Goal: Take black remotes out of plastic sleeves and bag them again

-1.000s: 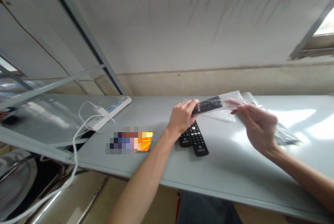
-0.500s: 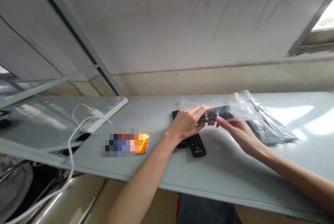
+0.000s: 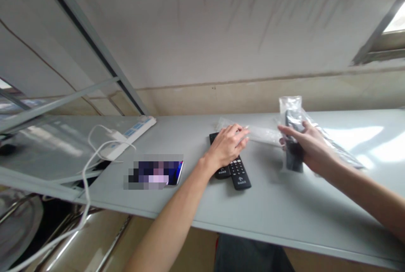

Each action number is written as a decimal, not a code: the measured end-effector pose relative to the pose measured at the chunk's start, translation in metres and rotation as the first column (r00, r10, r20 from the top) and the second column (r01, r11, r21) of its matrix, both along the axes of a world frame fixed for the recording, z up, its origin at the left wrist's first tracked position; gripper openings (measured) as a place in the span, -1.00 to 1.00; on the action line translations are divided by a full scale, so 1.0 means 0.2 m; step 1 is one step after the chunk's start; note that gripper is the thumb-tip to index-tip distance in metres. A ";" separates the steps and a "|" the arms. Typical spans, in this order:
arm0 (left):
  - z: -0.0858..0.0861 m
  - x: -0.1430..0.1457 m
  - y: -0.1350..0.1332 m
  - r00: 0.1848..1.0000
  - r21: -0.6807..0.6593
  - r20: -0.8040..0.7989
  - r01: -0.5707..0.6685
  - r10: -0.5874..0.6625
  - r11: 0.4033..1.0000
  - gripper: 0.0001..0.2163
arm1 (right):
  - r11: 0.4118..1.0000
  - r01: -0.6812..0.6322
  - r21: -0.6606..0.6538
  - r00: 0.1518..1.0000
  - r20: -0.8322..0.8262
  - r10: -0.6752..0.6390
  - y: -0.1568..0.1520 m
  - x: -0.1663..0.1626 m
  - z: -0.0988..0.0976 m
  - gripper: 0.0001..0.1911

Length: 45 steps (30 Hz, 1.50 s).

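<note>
Grey table (image 3: 284, 217) under a stained wall, remotes being bagged.

White power strip (image 3: 133, 133), phone (image 3: 173, 173); left hand (image 3: 228, 147), fingers loosely open, resting on two bare remotes (image 3: 236, 170) not yet bagged; right hand (image 3: 305, 145) gripping one bagged remote (image 3: 292, 147) upright above the table; more bagged behind. Lettering unreadable.

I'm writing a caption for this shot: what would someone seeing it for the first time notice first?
The eye lands on the right hand, which holds a black remote control in a clear plastic bag upright above the pale grey table. At the table's middle, the left hand rests on empty clear plastic bags, above two bare black remote controls. Left of them lies a phone with a lit screen.
</note>
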State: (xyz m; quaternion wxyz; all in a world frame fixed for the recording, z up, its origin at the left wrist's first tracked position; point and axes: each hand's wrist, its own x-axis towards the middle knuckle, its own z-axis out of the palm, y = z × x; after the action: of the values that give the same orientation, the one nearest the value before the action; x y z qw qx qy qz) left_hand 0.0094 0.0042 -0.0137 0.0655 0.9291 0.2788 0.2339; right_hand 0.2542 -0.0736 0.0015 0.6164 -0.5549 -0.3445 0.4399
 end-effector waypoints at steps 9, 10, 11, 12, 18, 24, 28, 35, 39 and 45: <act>-0.02 0.00 -0.01 0.998 -0.059 -0.043 0.043 -0.045 0.997 -0.73 | 0.983 0.014 0.184 0.712 0.688 -0.139 0.06 0.04 -0.10 -0.11; -0.02 0.00 -0.01 0.998 -0.066 -0.039 0.045 -0.048 0.997 -0.73 | 0.975 0.022 0.222 0.669 0.721 -0.180 0.07 0.06 -0.12 -0.08; -0.02 0.00 -0.01 0.998 -0.071 -0.029 0.048 -0.050 0.996 -0.73 | 0.968 0.022 0.250 0.633 0.746 -0.207 0.08 0.07 -0.13 -0.04; -0.02 0.00 -0.01 0.999 -0.074 -0.018 0.050 -0.051 0.996 -0.73 | 0.964 0.017 0.267 0.601 0.768 -0.223 0.09 0.09 -0.15 0.00; -0.01 -0.01 -0.01 0.998 -0.158 -0.042 0.045 -0.052 0.986 -0.70 | 0.958 -0.063 0.279 0.416 0.880 -0.229 0.11 0.15 -0.16 -0.02; -0.02 0.00 0.00 0.998 -0.149 -0.043 0.038 -0.044 0.988 -0.72 | 0.979 -0.087 0.185 0.276 0.949 -0.155 0.09 0.15 -0.17 0.00; -0.04 0.00 0.02 0.998 -0.125 -0.017 0.064 -0.066 0.990 -0.71 | 0.975 -0.186 0.123 0.132 0.986 -0.099 0.08 0.15 -0.20 0.02; -0.03 -0.01 0.01 0.998 -0.136 -0.007 0.061 -0.063 0.989 -0.72 | 0.979 -0.200 0.029 -0.073 0.996 -0.044 0.05 0.15 -0.24 0.11; -0.02 -0.01 0.01 0.998 -0.137 -0.005 0.057 -0.058 0.989 -0.72 | 0.984 -0.180 -0.003 -0.136 0.990 -0.022 0.04 0.15 -0.28 0.11; -0.02 -0.01 0.01 0.998 -0.127 -0.005 0.063 -0.064 0.990 -0.73 | 0.965 -0.249 0.088 -0.106 0.987 -0.118 0.05 0.16 -0.29 -0.09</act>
State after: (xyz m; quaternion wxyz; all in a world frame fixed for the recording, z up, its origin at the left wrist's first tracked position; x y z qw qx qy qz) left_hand 0.0077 0.0061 -0.0178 0.1304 0.9326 0.2638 0.2091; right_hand 0.2867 -0.0643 -0.0555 0.1960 -0.5977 -0.7657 -0.1344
